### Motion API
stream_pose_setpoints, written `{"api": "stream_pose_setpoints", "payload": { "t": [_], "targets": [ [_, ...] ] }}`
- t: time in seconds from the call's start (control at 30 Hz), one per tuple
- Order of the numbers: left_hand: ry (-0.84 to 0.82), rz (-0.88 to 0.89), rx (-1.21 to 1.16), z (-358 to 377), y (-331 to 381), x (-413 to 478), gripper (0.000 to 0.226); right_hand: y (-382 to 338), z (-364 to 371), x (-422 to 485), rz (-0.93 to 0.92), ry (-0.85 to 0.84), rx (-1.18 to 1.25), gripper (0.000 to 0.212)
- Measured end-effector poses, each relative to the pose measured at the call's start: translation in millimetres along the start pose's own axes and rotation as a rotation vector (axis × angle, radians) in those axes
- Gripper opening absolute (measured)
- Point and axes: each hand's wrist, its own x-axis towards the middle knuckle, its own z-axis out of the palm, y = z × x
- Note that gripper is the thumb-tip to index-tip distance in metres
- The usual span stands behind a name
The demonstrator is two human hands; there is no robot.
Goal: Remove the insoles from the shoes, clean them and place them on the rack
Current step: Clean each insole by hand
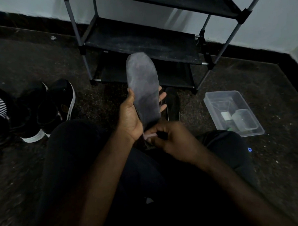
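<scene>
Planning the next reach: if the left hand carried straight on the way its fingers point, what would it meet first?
The left hand, gripping the insole, points right. It would probably meet the dark shoe on the floor first; depth is unclear.

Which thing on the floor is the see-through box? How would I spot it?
Find the black shoe rack by the wall. On the floor to its right sits the clear plastic box with small containers inside. It is the only see-through thing; the black shoes lie on the other side.
</scene>
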Motion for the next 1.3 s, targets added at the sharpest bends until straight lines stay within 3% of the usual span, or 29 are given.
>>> {"api": "stream_pose_setpoints", "payload": {
  "t": [0.2, 0.37, 0.43, 0.57, 0.63, 0.8, 1.0, 1.17, 1.3],
  "targets": [
    [0.019, -0.009, 0.009, 1, 8, -3, 0.068, -11, -33, 0, 0.077, 0.396, 0.544, 0.03],
    [0.017, -0.027, 0.088, 2, 8, -6, 0.075, -15, -36, 6, 0.131, 0.401, 0.708, 0.021],
    [0.006, -0.05, 0.082, 4, 7, -8, 0.072, -18, -31, 11, 0.108, 0.396, 0.6, 0.017],
    [-0.015, -0.074, 0.037, 5, 5, -7, 0.073, -15, -21, 26, -0.012, 0.391, -0.154, 0.021],
    [0.0, -0.07, 0.004, 4, 5, -4, 0.073, -12, -15, 26, -0.082, 0.357, -0.32, 0.02],
    [0.009, -0.046, -0.103, -2, 5, 2, 0.069, -4, 1, 8, -0.138, 0.22, -0.257, 0.017],
    [-0.027, -0.095, -0.012, 7, -3, -7, 0.071, -2, -8, 29, -0.062, 0.52, -0.213, 0.006],
    [0.03, -0.075, -0.037, 4, 2, -6, 0.073, 3, 8, 13, -0.107, 0.396, -0.256, 0.016],
    [0.061, -0.038, -0.113, 1, 5, -3, 0.07, 2, 13, 4, -0.082, 0.318, -0.226, 0.01]
  ]
}}
